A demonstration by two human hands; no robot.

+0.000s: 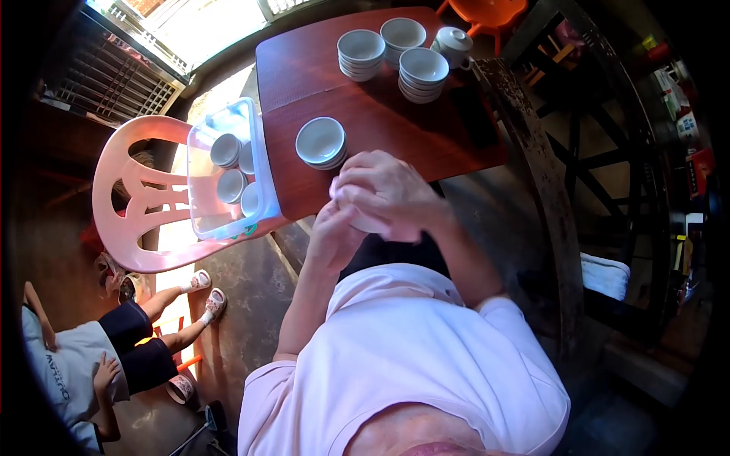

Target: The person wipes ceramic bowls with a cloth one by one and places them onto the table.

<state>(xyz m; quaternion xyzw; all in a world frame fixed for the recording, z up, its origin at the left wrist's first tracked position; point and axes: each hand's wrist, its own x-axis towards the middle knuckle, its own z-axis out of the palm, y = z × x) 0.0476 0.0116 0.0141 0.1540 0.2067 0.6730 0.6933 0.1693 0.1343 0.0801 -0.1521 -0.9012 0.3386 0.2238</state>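
Note:
My left hand (334,234) is closed around the side of a small white bowl (366,222), mostly covered by my fingers. My right hand (384,188) is bent over the bowl, closed on a pale pink cloth (403,229) that hangs below the palm. Both hands meet in front of my chest, just off the table's near edge. Close beyond them, a short stack of white bowls (320,141) stands on the reddish-brown table (304,83).
Taller bowl stacks (361,55) and a lidded white pot (454,45) stand at the table's far right. A clear plastic tub (199,213) with several bowls rests on a pink chair (137,178) to the left. Another person (84,357) sits at the lower left.

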